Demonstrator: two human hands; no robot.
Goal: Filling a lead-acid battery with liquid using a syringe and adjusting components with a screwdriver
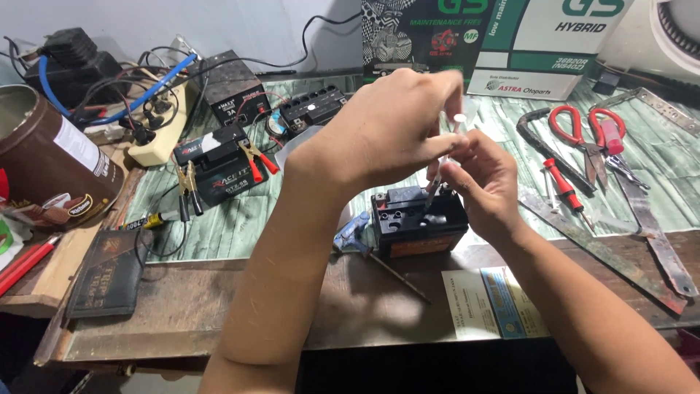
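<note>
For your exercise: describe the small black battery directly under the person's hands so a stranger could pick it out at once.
Start at the workbench's wooden front edge. Just behind it, below both hands, sits the small black battery. Unlike the black battery further left, it carries no red clamps and has an orange strip along its front.

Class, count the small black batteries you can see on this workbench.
3: one under the hands at centre, one with clamps attached to the left, one further back. Others may be hidden behind the hands.

A worn wooden workbench (219, 306), partly covered by a green patterned mat (240, 226), is shown. Small black batteries (408, 226), red-handled scissors (583, 135) at far right and a dark wallet (106, 281) at near left are laid on it.
</note>
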